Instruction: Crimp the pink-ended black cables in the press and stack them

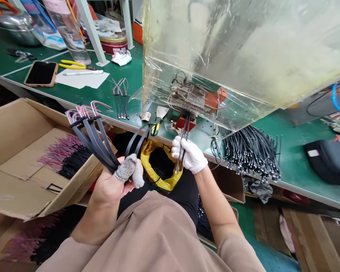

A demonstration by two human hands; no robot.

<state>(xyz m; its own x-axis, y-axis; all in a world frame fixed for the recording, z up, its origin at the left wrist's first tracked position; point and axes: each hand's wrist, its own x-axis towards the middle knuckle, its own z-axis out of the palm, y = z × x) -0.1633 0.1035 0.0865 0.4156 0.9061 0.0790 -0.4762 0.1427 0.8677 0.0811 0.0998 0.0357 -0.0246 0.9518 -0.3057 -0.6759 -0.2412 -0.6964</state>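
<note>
My left hand (117, 181), with grey cloth covers on some fingers, is closed around a bundle of flat black cables (98, 141). Pink and white wires (86, 109) stick out of the bundle's upper end. In a white glove, my right hand (190, 154) pinches two thin black cables (183, 149). Their far ends reach a small red machine part (184, 124) under the clear plastic cover (198, 94). Below and between my hands is a yellow bag (147, 166) with its mouth spread and dark contents.
At left, a cardboard box (25, 151) holds pink-wired black cables. A large pile of black cables (252, 151) lies on the green bench (297, 132) at right. A scraper (158, 119), several short cables (121, 100), a phone (41, 73) and yellow-handled pliers (73, 65) lie leftward.
</note>
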